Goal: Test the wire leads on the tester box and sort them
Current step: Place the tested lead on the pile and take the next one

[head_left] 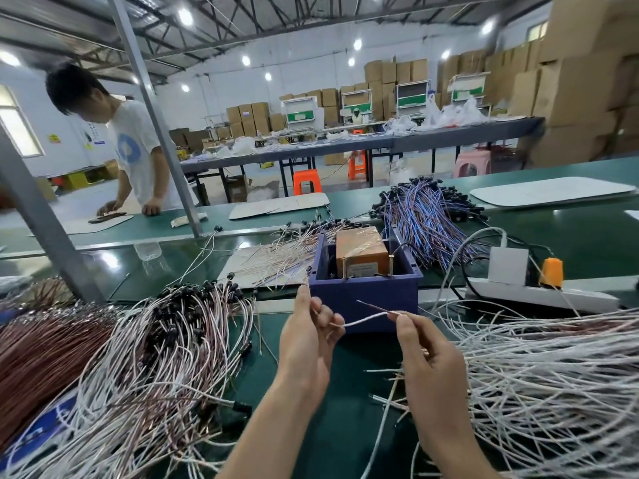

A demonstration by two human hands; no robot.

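While both hands work in the air just in front of the tester box (363, 294), one wire lead (366, 317) spans the gap between them. The left hand (307, 337) has its fingers curled, pinching the pale end of the lead. The right hand (425, 350) nips the other part between thumb and forefinger. A thin pinkish strand juts free from that pinch, up and to the left. The lead hangs clear of the bench (359, 364) and touches neither of the brass posts (345, 268) at the box's front rim.

The box is blue and open-topped, with an orange block (359, 247) inside.

- Left of the hands: a heap of white and pink leads with black ends (166, 340).
- Further left: a brown wire bundle (34, 357).
- Right of the hands: a broad spread of white leads (553, 375).
- Behind the box: a blue-violet bundle (425, 216).
- Right of the box: a white power strip (539, 292) carrying an orange plug (551, 271).

Another person in a white shirt (135, 150) bends over the far bench.
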